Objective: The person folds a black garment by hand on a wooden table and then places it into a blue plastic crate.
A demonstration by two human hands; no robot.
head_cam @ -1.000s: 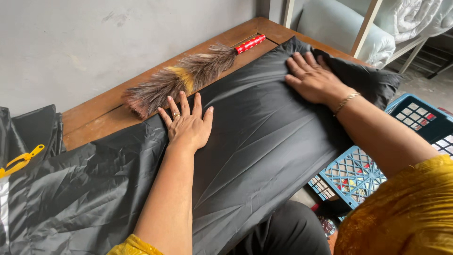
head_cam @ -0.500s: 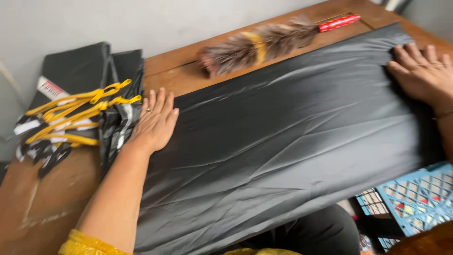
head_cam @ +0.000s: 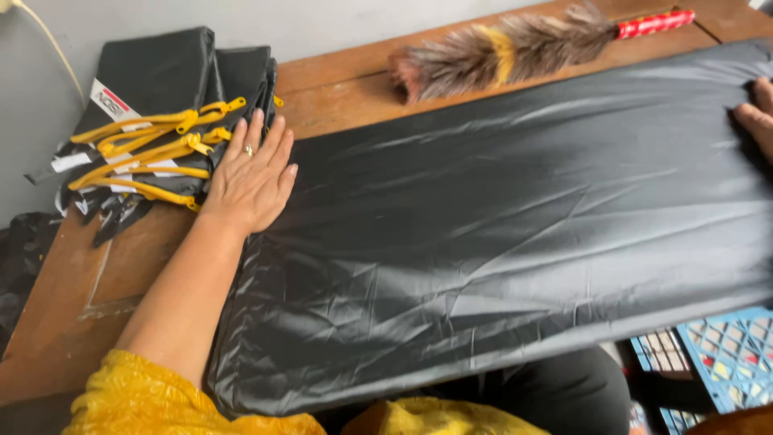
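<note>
Since the earlier frames the left hand (head_cam: 251,179) has slid outward along the black sheet (head_cam: 515,234) to its left end, and the view has swung with it, so the stack of folded black bags (head_cam: 173,97) is now in sight and the right hand (head_cam: 755,119) has gone nearly out of frame.

At nine to ten o'clock lies that stack of folded black bags, dark and glossy, with yellow drawstring ties (head_cam: 149,153) fanned across its near edge and small white tags among them. It rests on the wooden table (head_cam: 72,282), whose bare brown board shows below the stack.

Just right of the stack, the left hand lies flat, palm down, fingers straight and slightly spread, a ring on one finger. The fingertips point toward twelve o'clock and touch the edge of the stack; the palm and thumb side press on the left end of the black sheet. The forearm runs down toward seven o'clock into a yellow sleeve (head_cam: 153,399).

The black sheet stretches from the centre out to three o'clock, spread flat over the table with fine creases, its near edge hanging over the table's front.

At twelve to one o'clock a feather duster (head_cam: 503,50) with a red handle lies on the wood, just beyond the sheet's far edge.

At three o'clock only a few fingers of the right hand show, laid on the sheet at the frame's edge; whether they are apart or together cannot be told. At five o'clock, below the table, sits a blue lattice crate (head_cam: 729,354).
</note>
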